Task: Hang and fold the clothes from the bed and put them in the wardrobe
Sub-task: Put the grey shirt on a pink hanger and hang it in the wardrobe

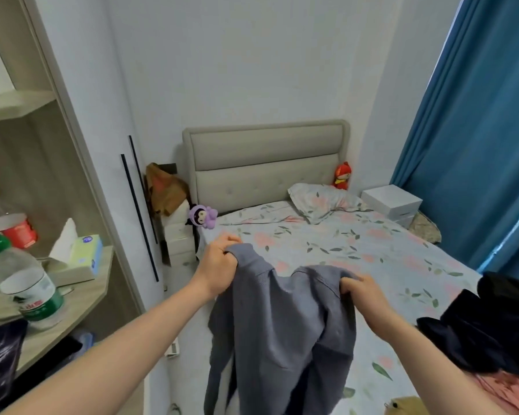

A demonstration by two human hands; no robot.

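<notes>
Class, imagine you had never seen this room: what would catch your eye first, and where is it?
First, the grey shirt held up at centre, the left hand and right hand each gripping a shoulder. Behind it lies the floral bed, with dark clothes piled at its right edge.

The single head-worn view looks forward and down from standing height at the near left corner of the bed (357, 253), facing along it toward the headboard (267, 163) on the far wall. Its wide angle takes in the open shelves (72, 298) at the left edge and the blue curtain (477, 145) at the right. Both forearms reach in from the bottom edge, close under the lens, with the far wall well apart.
</notes>
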